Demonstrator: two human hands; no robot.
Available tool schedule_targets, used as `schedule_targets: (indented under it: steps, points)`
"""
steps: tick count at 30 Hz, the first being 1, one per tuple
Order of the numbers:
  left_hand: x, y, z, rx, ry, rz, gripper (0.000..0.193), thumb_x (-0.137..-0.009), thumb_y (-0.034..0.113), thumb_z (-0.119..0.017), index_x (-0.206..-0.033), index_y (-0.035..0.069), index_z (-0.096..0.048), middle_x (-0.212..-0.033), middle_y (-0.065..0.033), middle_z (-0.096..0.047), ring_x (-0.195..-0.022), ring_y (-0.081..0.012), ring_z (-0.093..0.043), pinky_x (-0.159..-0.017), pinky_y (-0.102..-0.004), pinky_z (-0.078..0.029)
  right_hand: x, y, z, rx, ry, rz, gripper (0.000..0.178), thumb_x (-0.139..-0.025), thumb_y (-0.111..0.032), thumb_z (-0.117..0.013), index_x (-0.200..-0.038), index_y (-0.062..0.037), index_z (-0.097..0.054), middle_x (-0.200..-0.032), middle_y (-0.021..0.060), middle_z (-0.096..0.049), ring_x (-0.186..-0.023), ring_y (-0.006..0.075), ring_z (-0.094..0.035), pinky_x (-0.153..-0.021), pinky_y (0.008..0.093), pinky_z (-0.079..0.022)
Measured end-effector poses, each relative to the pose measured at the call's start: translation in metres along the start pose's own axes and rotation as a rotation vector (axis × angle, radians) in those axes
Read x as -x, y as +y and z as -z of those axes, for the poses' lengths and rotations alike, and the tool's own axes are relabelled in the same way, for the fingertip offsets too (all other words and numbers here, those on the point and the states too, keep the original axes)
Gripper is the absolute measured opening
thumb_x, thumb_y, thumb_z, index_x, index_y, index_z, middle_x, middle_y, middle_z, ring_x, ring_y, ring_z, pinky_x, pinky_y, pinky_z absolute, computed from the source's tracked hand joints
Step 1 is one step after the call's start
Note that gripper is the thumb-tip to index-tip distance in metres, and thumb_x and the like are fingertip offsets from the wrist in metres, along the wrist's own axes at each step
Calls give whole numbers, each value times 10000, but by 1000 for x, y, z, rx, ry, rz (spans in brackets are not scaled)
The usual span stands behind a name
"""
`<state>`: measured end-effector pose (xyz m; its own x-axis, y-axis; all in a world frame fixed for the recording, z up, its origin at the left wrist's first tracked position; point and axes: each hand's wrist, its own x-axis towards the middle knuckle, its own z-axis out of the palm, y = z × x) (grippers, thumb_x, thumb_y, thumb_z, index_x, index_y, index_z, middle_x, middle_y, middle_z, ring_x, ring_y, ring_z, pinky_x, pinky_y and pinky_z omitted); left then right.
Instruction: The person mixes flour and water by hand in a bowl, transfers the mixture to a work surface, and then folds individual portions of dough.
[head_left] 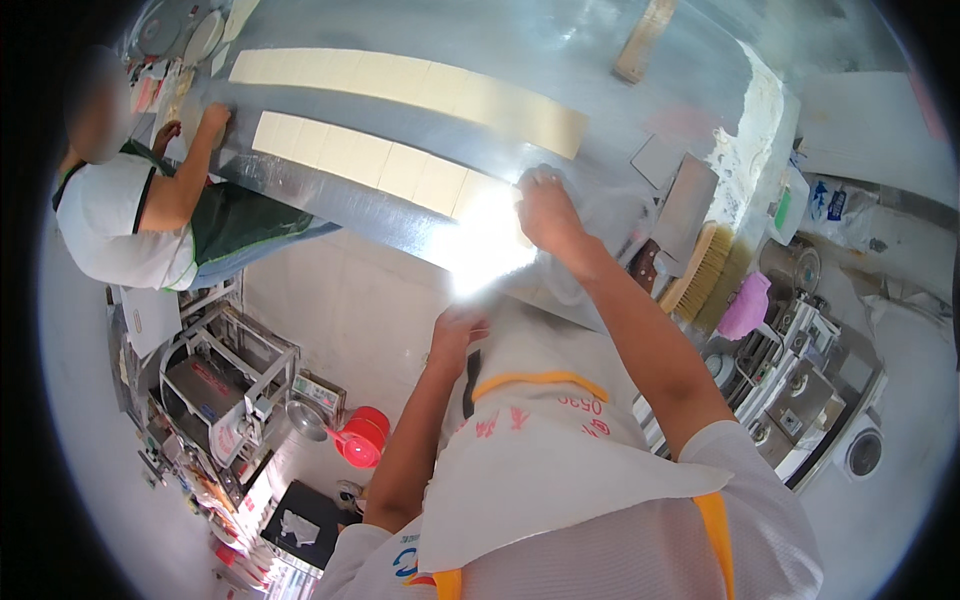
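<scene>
At the left end of the metal table [520, 45], a co-worker [120, 220] stands with one fist [214, 116] by the edge, well apart from the wearer's hands. From near there, two rows of flat, pale rectangular dough pieces run rightward along the table: the far row [400, 78] toward the middle, the near row [350, 155] close beside the near edge. Thin seams divide the pieces; such straight lines probably keep them even and within reach.

The left hand [459, 328] is blurred, off the near edge in front of the apron [560, 490], its fingers partly bent. Nothing shows in it, though I cannot tell whether it grips something small. The right hand [548, 208] is at the near row's right end, fingers curled downward; glare hides its fingertips, so whether it pinches a piece or only touches it is unclear.

Just right of that hand lies crumpled clear plastic [610, 215]. A wooden bar [643, 42] rests toward the far edge, seemingly out of the way. Toward the right edge, a cleaver [692, 195] has its handle aimed at the near edge, presumably for easy grasping, beside a bristle brush [697, 272]. White powder [757, 110] coats the right edge, perhaps flour pushed aside.
</scene>
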<state>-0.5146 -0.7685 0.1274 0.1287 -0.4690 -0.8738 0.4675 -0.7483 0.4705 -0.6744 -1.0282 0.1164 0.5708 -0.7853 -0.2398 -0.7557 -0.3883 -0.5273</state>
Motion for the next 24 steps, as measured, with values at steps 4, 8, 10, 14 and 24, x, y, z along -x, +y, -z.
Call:
schedule_targets:
  steps: [4, 8, 10, 14, 24]
  points:
    - [-22, -25, -7, 312, -99, -70, 357, -1047, 256, -696, -1270, -16, -639, -1167, -87, -669, -1091, -208, -671, -992, -378, -553, 17, -18, -14, -14, -76, -14, 334, -937, -124, -696, -1234, 20, -637, -1215, 272, -626, -1241, 433, -567, -1083, 528, -439]
    - [-40, -15, -38, 501, -151, -106, 391, -1065, 264, -702, -1324, -21, -634, -1231, -77, -678, -1140, -207, -666, -1035, -397, -531, 53, -32, -53, 13, -39, 17, 340, -935, -123, -702, -1237, 17, -633, -1207, 265, -622, -1230, 439, -566, -1088, 530, -434]
    - [-38, -14, -37, 563, -125, -121, 381, -1058, 224, -716, -1340, -22, -641, -1242, -77, -698, -1143, -201, -675, -1036, -399, -533, 66, -39, -69, -26, -1, 10, 321, -935, -113, -698, -1216, 23, -628, -1200, 268, -622, -1213, 446, -573, -1063, 541, -445]
    - [-33, -30, -14, 537, 10, -173, 326, -1034, 122, -735, -1320, -22, -675, -1247, -96, -739, -1124, -200, -709, -1014, -402, -562, 89, -61, -73, -8, -72, 82, 264, -933, -101, -693, -1167, 13, -651, -1158, 248, -637, -1156, 444, -595, -1043, 533, -472]
    - [72, 101, 9, 60, 137, -390, 270, -940, -40, -657, -1189, -47, -761, -1025, -61, -779, -822, -116, -703, -721, -252, -551, 83, -42, -2, -998, -40, -242, 287, -1065, -202, -649, -1211, 37, -709, -1014, 66, -750, -933, 148, -708, -865, 293, -565]
